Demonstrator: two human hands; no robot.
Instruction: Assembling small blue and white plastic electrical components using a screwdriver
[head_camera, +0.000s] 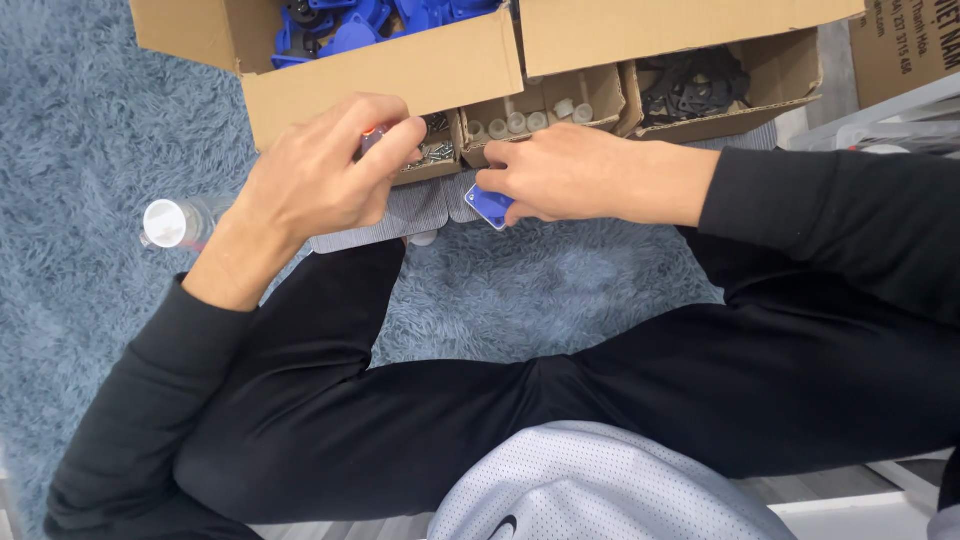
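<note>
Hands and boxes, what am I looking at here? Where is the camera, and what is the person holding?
The camera sits on the person's head and looks down, so you see their own arms in black sleeves, their legs and a fluffy blue-grey rug. No machine here, just two bare hands.

The left hand pinches a small tool with a bit of red or orange on it; most of it is hidden. It hovers over a little cardboard tray of metal screws.

The right hand holds a flat blue plastic piece.

Further up are more cardboard boxes: a big one full of blue plastic parts, one with small whitish tubes, and one with black parts. A clear bottle with a white cap lies on the rug at the left.
</note>
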